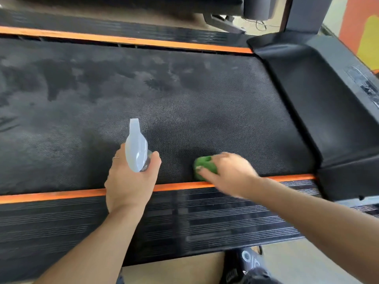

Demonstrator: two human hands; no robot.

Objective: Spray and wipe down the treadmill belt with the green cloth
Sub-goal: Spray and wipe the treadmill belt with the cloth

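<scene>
Nearest the camera lies the ribbed black side rail [205, 220] of the treadmill, with tan floor [174, 269] and a dark shoe [250, 261] below it. Just beyond the rail runs an orange strip [51, 194], and past that the treadmill belt [184, 95], a dark textured surface blotched with paler grey patches on its left and far parts. A second orange strip [123, 39] borders the belt's far edge, and a black motor cover [320, 95] closes its right end, with an orange and yellow wall [361, 27] behind. Over the belt's near edge, the left hand [131, 177] grips a pale spray bottle [136, 148], nozzle pointing away across the belt. To the right of it, apart from the bottle, the right hand [227, 173] presses the bunched green cloth [205, 167] onto the belt just beside the near orange strip, its fingers curled over the cloth; this hand is blurred.
</scene>
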